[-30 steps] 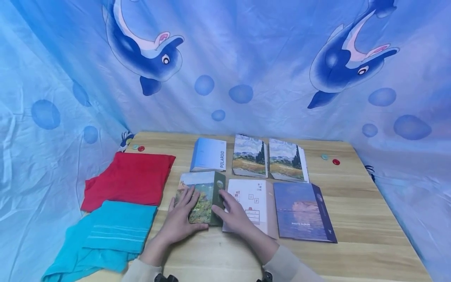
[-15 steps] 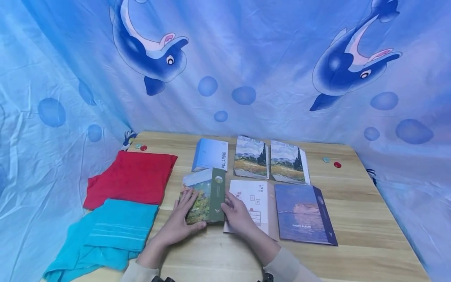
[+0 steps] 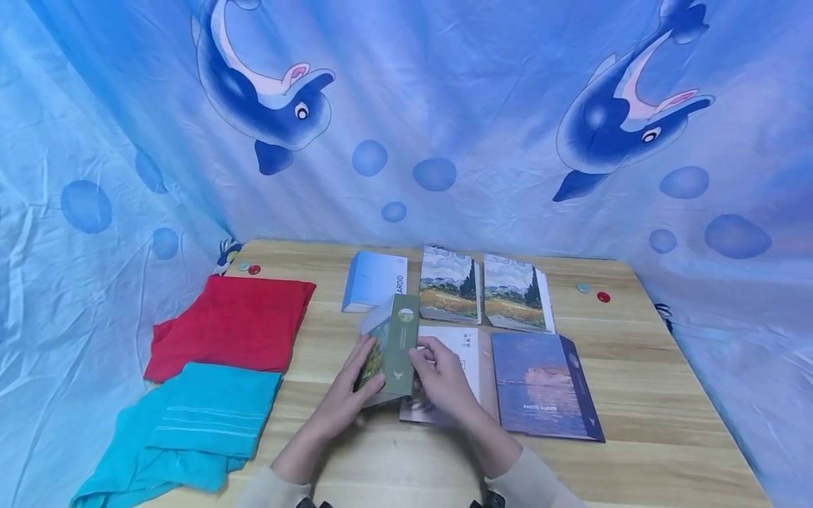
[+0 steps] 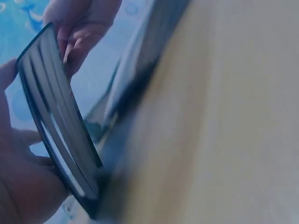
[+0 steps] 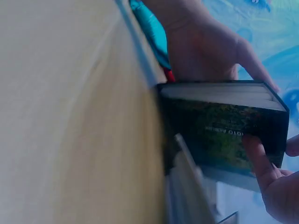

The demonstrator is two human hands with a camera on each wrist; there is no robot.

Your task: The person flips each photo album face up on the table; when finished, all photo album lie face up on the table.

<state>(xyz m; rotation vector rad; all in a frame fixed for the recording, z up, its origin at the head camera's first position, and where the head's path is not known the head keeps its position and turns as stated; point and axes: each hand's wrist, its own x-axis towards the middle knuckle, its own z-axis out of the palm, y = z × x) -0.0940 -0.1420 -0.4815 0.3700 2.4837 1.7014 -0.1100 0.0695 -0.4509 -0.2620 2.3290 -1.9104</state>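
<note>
A photo album [image 3: 400,346] with a green spine and a painted cover stands tilted up on its side, spine uppermost. My left hand [image 3: 349,388] lies along its left cover, fingers fairly straight, with the thumb by the spine's lower end. At the right side, my right hand [image 3: 438,370] pinches the album by the spine with bent fingers. In the left wrist view the page edges of the album [image 4: 51,102] face the camera, and the right hand [image 4: 84,28] reaches in from above. The right wrist view shows a finger on the album's dark cover [image 5: 219,126].
A white album [image 3: 451,339] lies right under the right hand, with a purple seascape album [image 3: 533,381] beside it. Behind are a blue Polaroid album [image 3: 375,279] and two landscape albums [image 3: 447,286]. Red cloth [image 3: 235,321] and turquoise cloth [image 3: 209,409] lie left; small discs [image 3: 603,297] lie farther back.
The green-spined album has gone from lying nearly flat to tilted up and slightly rightward, its spine turning to face the head camera. Both hands have moved right with it.
</note>
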